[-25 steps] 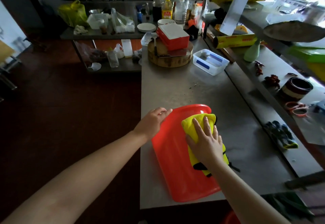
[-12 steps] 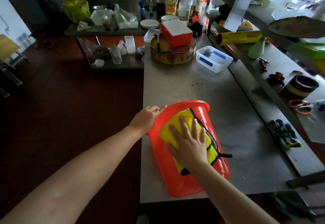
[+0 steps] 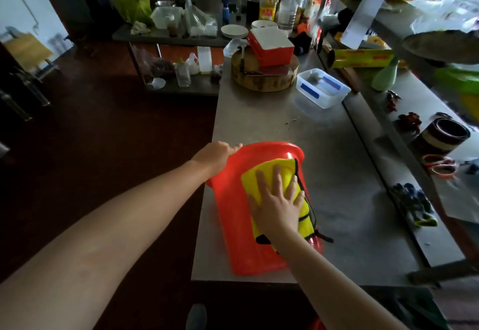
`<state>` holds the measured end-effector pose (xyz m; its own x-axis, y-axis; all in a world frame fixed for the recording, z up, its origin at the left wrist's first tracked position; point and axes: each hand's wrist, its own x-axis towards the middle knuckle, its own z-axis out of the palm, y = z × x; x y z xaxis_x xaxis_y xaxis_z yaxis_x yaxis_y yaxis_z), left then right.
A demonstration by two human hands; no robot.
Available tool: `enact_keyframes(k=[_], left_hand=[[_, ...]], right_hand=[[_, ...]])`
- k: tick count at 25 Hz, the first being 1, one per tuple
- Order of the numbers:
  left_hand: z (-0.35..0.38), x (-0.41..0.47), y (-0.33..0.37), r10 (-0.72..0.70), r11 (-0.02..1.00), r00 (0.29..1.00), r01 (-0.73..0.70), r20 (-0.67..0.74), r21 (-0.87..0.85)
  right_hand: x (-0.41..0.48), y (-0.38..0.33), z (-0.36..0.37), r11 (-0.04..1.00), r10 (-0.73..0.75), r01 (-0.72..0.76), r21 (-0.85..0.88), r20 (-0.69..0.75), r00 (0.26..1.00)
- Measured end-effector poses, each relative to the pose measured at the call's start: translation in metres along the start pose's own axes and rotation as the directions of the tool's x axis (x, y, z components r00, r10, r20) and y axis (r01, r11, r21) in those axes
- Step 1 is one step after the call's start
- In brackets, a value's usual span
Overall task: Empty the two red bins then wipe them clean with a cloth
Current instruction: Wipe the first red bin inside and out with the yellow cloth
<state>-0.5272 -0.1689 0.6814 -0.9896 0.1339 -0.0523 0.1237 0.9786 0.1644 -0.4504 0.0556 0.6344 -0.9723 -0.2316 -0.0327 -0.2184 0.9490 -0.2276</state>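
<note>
A red bin (image 3: 233, 223) lies on its side on the steel table (image 3: 344, 189), its rim pointing away from me. My left hand (image 3: 216, 154) grips the bin's rim at the far left. My right hand (image 3: 278, 201) presses flat, fingers spread, on a yellow cloth with black trim (image 3: 261, 174) spread over the bin's upper side. Part of the cloth is hidden under my palm. A sliver of a red object (image 3: 316, 325) shows at the bottom edge below the table; I cannot tell what it is.
A round wooden chopping block (image 3: 261, 79) with a red and white box (image 3: 270, 45) stands at the table's far end. A clear plastic tub (image 3: 322, 91) sits beside it. A raised shelf on the right holds gloves (image 3: 414, 206), a dark pot (image 3: 444, 134) and cling film rolls (image 3: 360, 57).
My right hand slid the cloth across the bin, first toward the left, now back to the right and a little toward me. The left hand stays on the rim.
</note>
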Motion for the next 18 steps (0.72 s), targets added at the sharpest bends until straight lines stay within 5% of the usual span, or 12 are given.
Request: enact_keyframes(k=[3,6,11,14,18], left_hand=[[0.000,-0.005,-0.007,0.013,1.000,1.000,-0.013,0.019,0.008],[0.005,-0.011,-0.020,0.040,0.999,0.999,-0.040,0.012,-0.001],[0.007,-0.010,-0.020,0.087,0.996,0.996,-0.088,-0.011,-0.015],[0.006,-0.004,-0.014,0.110,0.994,0.994,-0.110,-0.016,-0.009],[0.004,0.000,-0.012,0.140,0.990,0.990,-0.140,0.010,0.010]], right_hand=[[-0.012,-0.032,0.014,0.944,-0.247,0.246,-0.219,0.026,0.969],[-0.014,-0.034,0.017,0.927,-0.301,0.298,-0.227,0.022,0.953],[-0.006,0.007,0.002,0.999,0.027,-0.025,0.032,-0.051,0.998],[0.002,0.024,-0.008,0.931,0.275,-0.273,0.244,0.026,0.961],[-0.005,-0.004,0.002,0.947,0.300,-0.294,0.131,-0.030,0.954]])
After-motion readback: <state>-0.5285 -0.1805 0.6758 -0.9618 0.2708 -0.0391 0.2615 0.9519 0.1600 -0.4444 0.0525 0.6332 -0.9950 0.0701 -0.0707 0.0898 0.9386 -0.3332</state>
